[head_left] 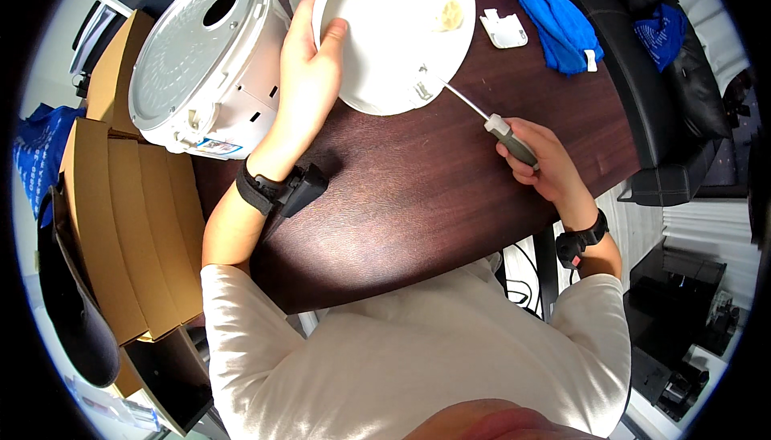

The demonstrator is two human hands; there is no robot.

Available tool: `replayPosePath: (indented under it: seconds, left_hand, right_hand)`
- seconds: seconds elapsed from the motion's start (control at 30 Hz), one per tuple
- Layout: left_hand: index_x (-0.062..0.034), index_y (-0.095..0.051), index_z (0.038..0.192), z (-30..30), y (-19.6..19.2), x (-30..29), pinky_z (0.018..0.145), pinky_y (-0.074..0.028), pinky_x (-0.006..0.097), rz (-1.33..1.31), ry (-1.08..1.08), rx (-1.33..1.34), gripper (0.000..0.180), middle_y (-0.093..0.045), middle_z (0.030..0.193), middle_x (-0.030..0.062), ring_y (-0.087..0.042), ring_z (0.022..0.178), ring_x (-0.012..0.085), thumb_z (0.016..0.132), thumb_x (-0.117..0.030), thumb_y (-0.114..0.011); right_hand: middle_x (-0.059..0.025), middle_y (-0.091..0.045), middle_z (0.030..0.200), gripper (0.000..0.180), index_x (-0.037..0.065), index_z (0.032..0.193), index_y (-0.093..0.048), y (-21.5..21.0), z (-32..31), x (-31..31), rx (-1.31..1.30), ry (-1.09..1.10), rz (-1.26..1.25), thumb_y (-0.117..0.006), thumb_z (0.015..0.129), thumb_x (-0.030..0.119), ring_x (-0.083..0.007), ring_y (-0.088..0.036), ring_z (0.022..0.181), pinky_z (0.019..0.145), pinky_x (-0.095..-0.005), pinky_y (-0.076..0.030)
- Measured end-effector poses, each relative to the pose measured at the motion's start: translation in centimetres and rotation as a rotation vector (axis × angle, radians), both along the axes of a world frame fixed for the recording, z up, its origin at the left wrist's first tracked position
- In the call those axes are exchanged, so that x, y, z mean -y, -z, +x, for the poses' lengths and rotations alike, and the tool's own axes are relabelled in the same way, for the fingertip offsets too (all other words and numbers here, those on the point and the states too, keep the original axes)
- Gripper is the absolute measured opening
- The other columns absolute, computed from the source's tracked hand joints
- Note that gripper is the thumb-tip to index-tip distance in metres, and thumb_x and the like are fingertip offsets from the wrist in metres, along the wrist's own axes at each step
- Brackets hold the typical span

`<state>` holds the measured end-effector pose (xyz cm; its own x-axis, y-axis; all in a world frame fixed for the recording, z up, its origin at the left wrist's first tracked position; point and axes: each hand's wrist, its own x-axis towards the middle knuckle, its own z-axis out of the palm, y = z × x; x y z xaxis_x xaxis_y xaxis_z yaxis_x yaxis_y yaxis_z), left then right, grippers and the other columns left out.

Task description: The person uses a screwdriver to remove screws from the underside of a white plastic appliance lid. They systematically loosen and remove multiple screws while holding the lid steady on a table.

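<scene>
To your left, brown cardboard boxes (pixel 152 231) stand beside the dark wooden table (pixel 385 207). A white drum-shaped housing (pixel 261 79) with 1 large dark hole in its face sits at the table's left end. Your left hand (pixel 315 67) is clamped on the left rim of a white disc (pixel 369 46), thumb on the face, other fingers mostly hidden. The disc is over the table's far side. Your screwdriver (pixel 470 105) points at the fitting (pixel 421 85) near its lower edge; I cannot tell whether the tip touches. 1 small white plastic piece (pixel 504 30) lies beyond. Your right hand's (pixel 546 155) fingers are wrapped around the screwdriver's grey handle. Farther right lies a blue cloth (pixel 554 26).
</scene>
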<state>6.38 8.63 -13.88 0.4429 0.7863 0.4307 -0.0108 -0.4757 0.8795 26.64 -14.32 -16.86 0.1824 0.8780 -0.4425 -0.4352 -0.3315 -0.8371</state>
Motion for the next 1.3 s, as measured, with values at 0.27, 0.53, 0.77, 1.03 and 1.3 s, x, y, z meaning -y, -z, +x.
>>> replayPosePath:
  seconds: [0.27, 0.53, 0.77, 1.03, 1.3]
  left_hand:
    - [-0.0024, -0.051, 0.116, 0.1, 0.2, -0.1, 0.08, -0.044, 0.028, 0.049, -0.013, -0.02, 0.024, -0.061, 0.094, 0.0076, -0.056, 0.087, 0.0142, 0.092, -0.007, -0.049]
    - [-0.0035, -0.047, 0.116, 0.1, -0.1, 0.8, 0.08, -0.045, 0.031, 0.123, -0.006, -0.049, 0.025, -0.061, 0.093, 0.0114, -0.058, 0.087, 0.0178, 0.092, -0.006, -0.047]
    - [-0.0033, -0.048, 0.117, -0.1, -0.2, 1.2, 0.077, -0.046, 0.032, 0.099, -0.013, -0.053, 0.025, -0.062, 0.089, 0.0116, -0.06, 0.084, 0.0182, 0.092, -0.007, -0.048]
    - [-0.0027, -0.048, 0.117, -0.1, -0.4, 1.3, 0.077, -0.045, 0.03, 0.11, -0.018, -0.048, 0.026, -0.062, 0.09, 0.0106, -0.059, 0.084, 0.0159, 0.092, -0.007, -0.048]
    - [-0.0023, -0.049, 0.116, -0.1, -0.2, 0.9, 0.078, -0.045, 0.03, 0.12, -0.025, -0.048, 0.025, -0.061, 0.09, 0.0099, -0.057, 0.085, 0.0157, 0.091, -0.006, -0.049]
  right_hand:
    - [-0.0016, -0.055, 0.078, 0.033, 0.0, 0.116, -0.054, 0.2, -0.1, -0.2, 0.16, -0.014, 0.029, -0.045, 0.097, 0.025, -0.0021, -0.037, 0.046, 0.038, -0.0172, -0.027]
    - [-0.005, -0.061, 0.079, 0.023, 0.005, 0.106, -0.059, -3.4, 0.8, -2.1, 1.677, -0.122, 0.512, -0.06, 0.087, 0.017, -0.0155, -0.054, 0.054, 0.05, -0.0261, -0.044]
    - [-0.0081, -0.061, 0.083, 0.025, 0.007, 0.107, -0.057, -4.6, -0.4, -1.2, 1.907, -0.196, 0.455, -0.062, 0.084, 0.015, -0.0213, -0.06, 0.063, 0.059, -0.0307, -0.047]
    - [-0.004, -0.059, 0.078, 0.03, 0.0, 0.115, -0.055, -0.9, 0.5, 0.3, 0.331, -0.011, -0.005, -0.052, 0.094, 0.021, -0.0053, -0.043, 0.047, 0.04, -0.0199, -0.031]
    - [-0.0042, -0.056, 0.078, 0.029, -0.001, 0.101, -0.053, 0.5, -0.3, 0.3, -0.063, 0.011, 0.029, -0.042, 0.098, 0.026, -0.0046, -0.038, 0.044, 0.039, -0.0203, -0.028]
